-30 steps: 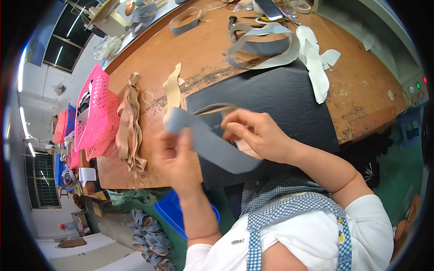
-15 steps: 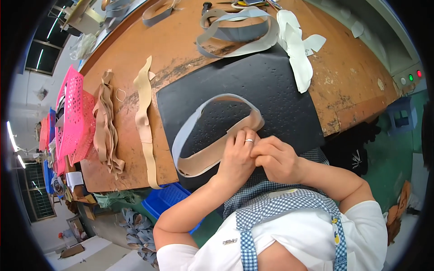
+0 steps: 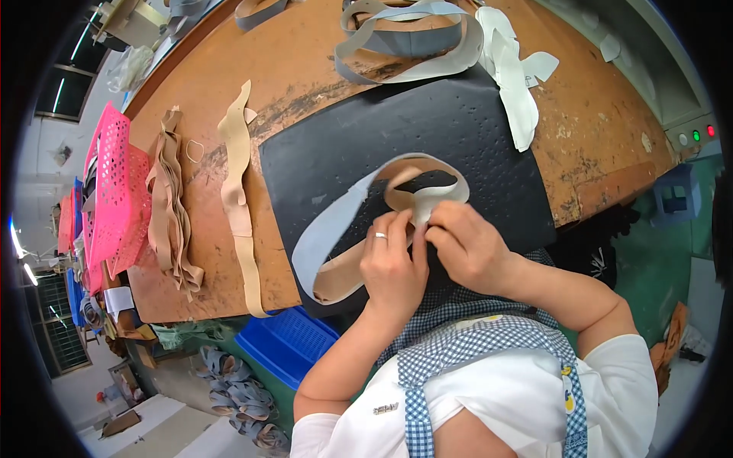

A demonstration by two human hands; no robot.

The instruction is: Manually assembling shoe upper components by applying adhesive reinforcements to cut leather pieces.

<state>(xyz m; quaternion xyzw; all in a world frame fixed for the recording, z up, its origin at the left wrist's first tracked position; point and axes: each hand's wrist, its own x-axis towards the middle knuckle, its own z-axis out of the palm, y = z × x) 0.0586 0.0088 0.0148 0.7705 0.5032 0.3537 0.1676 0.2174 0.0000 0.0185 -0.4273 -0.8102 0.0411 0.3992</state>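
Observation:
A looped strip of soft material (image 3: 324, 243), light blue-grey outside and tan inside, stands on edge over a black mat (image 3: 489, 137). At the loop's near right part, where a pale side of the strip is turned toward me, both hands meet. My left hand (image 3: 395, 259), with a ring on one finger, pinches the strip's near edge. Close beside it, my right hand (image 3: 467, 246) has its fingers closed on the same strip. The fingertips of both hands almost touch, and the exact spot they grip is partly covered.
Grey looped strips (image 3: 412, 42) and white flat pieces (image 3: 508, 84) lie beyond the mat. Left of it are a long tan strip (image 3: 238, 183), bundled brown strips (image 3: 169, 210) and a pink perforated basket (image 3: 114, 191). Below the table edge sits a blue basket (image 3: 286, 343).
The strip's near right part has been turned and curled, so a pale side now shows between my hands. My hands have separated slightly, and the loop has a more twisted shape.

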